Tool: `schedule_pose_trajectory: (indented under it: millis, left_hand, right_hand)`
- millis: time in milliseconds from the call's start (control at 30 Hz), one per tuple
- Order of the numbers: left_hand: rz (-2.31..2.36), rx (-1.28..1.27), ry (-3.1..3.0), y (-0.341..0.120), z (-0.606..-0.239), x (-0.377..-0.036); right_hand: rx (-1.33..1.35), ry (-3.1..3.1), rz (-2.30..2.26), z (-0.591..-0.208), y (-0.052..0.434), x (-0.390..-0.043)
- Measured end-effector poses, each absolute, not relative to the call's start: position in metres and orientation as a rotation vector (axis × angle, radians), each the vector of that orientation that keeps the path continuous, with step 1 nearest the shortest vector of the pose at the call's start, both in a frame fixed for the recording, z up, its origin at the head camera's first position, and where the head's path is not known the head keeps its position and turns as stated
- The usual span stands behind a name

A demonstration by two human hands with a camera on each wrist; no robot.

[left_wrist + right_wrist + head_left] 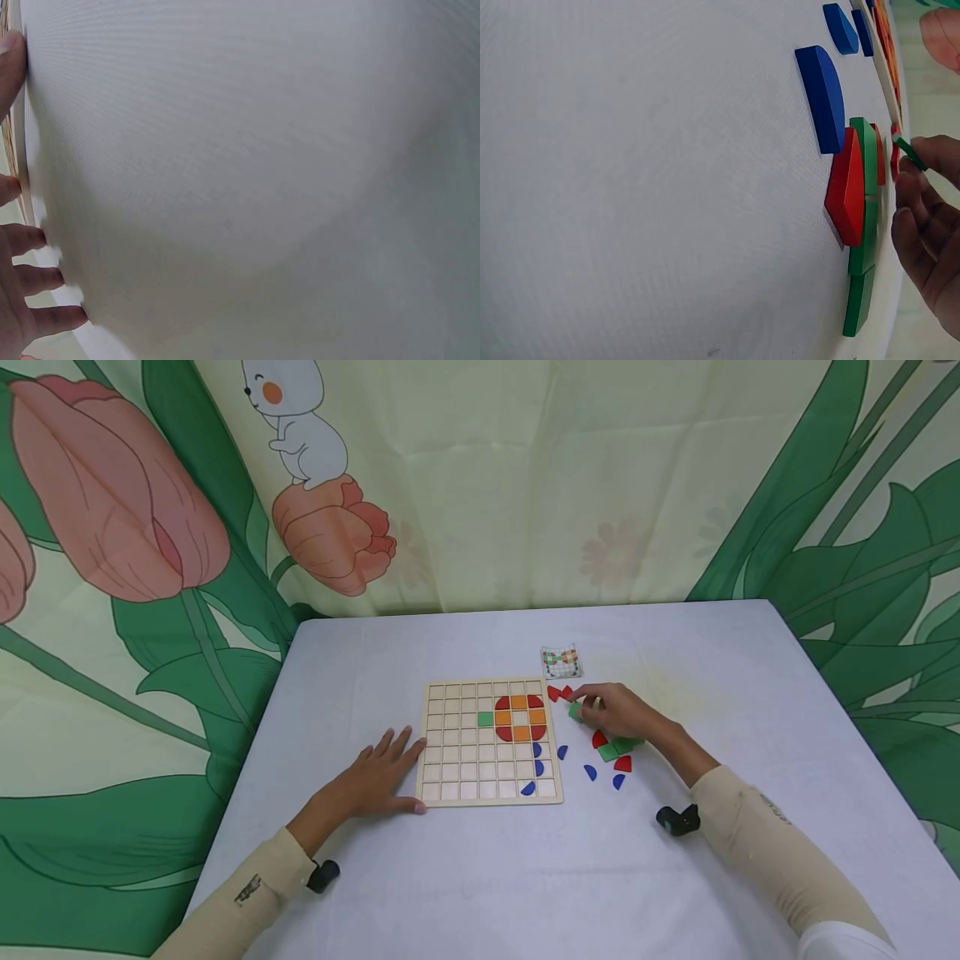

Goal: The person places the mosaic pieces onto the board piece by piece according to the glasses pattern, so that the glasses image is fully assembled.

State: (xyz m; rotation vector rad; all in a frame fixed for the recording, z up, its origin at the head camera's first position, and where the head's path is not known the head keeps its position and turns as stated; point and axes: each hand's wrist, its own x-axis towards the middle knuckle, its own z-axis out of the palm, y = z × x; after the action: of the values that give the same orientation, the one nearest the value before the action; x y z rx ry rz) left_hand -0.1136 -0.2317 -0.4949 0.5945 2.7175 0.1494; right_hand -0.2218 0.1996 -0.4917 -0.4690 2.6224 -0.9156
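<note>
The white table (465,893) serves as the landmark. Behind its far edge hangs a printed curtain (480,485) showing pink tulips, green leaves and a white cartoon animal. A small pattern card (562,662) lies on the table toward its far side, right of centre.

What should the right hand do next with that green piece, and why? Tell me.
Probably carry the green square pinched by the right hand over to the board: one green tile already sits beside the red-and-orange ring, and the left hand steadies the board's edge.
</note>
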Motion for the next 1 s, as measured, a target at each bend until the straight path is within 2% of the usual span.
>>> schedule_pose_trajectory:
  millis: [567, 1000]
  left_hand:
    - [0.166, 0.587, 2.711, -0.231, -0.494, -0.114]
    - [0.177, 0.576, 2.674, -0.23, -0.494, -0.114]
  right_hand:
    - [-0.417, 2.526, -1.122, -0.486, 0.183, -0.219]
    - [-0.554, 2.463, -1.23, -0.484, 0.154, -0.216]
